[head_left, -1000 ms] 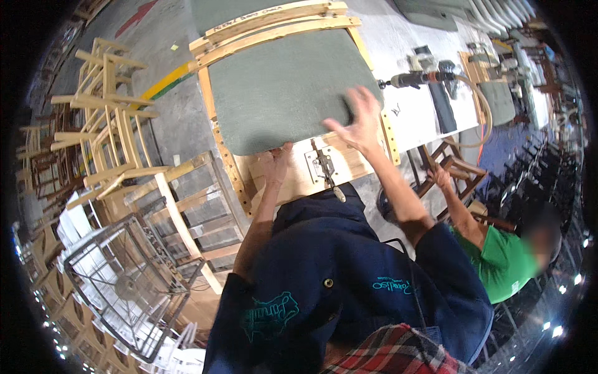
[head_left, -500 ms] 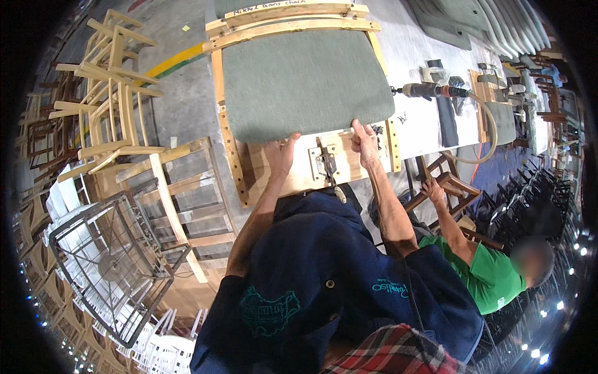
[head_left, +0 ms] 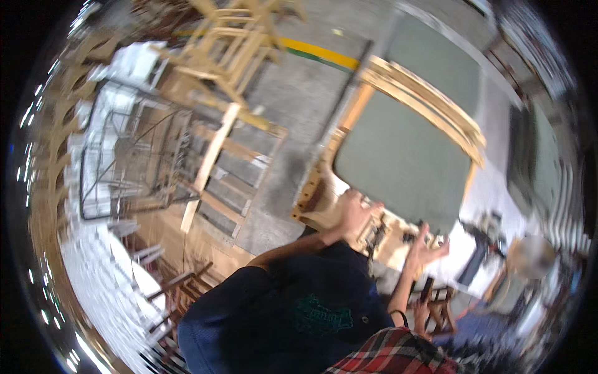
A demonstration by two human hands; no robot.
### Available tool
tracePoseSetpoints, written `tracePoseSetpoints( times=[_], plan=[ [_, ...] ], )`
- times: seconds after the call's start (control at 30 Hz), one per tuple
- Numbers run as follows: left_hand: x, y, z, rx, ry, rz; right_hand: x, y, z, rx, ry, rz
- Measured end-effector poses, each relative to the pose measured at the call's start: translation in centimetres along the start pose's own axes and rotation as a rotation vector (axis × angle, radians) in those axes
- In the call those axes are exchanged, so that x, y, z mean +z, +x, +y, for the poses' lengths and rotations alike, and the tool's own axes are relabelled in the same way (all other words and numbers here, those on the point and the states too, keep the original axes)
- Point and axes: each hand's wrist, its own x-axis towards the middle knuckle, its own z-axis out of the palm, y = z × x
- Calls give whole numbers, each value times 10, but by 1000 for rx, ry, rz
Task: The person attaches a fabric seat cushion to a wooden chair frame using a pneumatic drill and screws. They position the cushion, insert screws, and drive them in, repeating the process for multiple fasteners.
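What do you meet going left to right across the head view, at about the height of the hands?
Wire rack → wooden ladder-like frame → left hand on the wooden chair frame → right hand, open in the air → power drill on the bench.

Motion blur smears the stacked chair frames [head_left: 237, 43] (top left); details unreadable.

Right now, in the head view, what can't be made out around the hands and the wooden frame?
- Whole head view: motion blur smears edges.
- Left hand: rests on the wooden frame; its grip is blurred.
- Right hand: fingers spread, palm seems empty; whether it touches anything is unclear.
- Metal fitting between the hands: too blurred to identify.
- Green panel: the blur hides how it sits in the frame.
- Tool on the bench: kind unclear.
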Motion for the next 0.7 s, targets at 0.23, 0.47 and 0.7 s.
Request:
tracePoseSetpoints(
  times=[0.23,0.47,0.7],
  plan=[
    [-45,27,32,281,120,97,37,59,-8,-516,-336,-485],
    [-19,87,31,411,497,-228,46,69,-4,-559,-406,-616],
    [-25,105,37,522,385,-92,47,76,-17,-441,-126,-555]
  ],
)
